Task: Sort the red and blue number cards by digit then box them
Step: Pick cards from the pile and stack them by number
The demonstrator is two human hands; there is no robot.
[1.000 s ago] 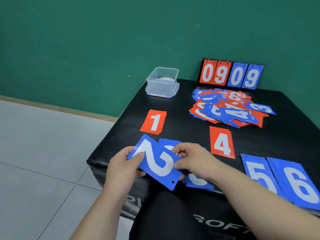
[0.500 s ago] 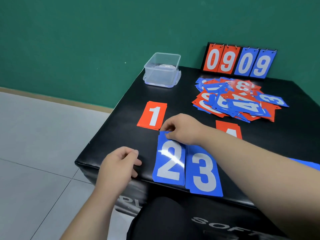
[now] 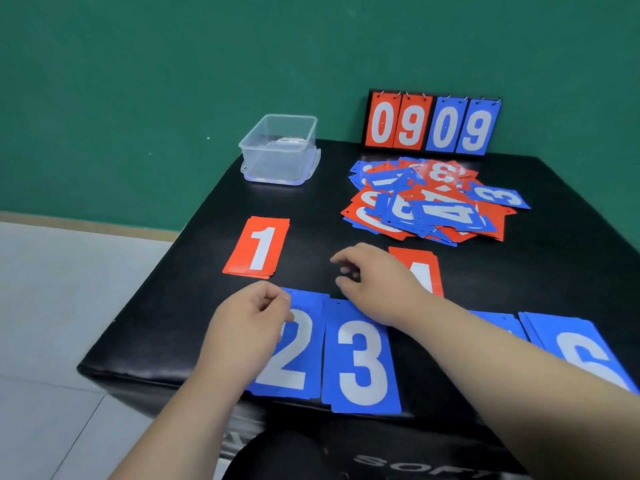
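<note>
Though both are loosely curled and empty, the right hand (image 3: 377, 275) hovers on the near side of the unsorted heap (image 3: 433, 202), the left hand (image 3: 249, 323) farther off.

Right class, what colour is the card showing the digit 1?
The digit 1 card is red with a white numeral, seen best in the head view.

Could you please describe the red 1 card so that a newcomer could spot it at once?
On the black table, look left, in front of the clear plastic box. The red 1 card lies flat there on its own. Unlike the nearby blue 2 card, it is red with a white 1.
</note>
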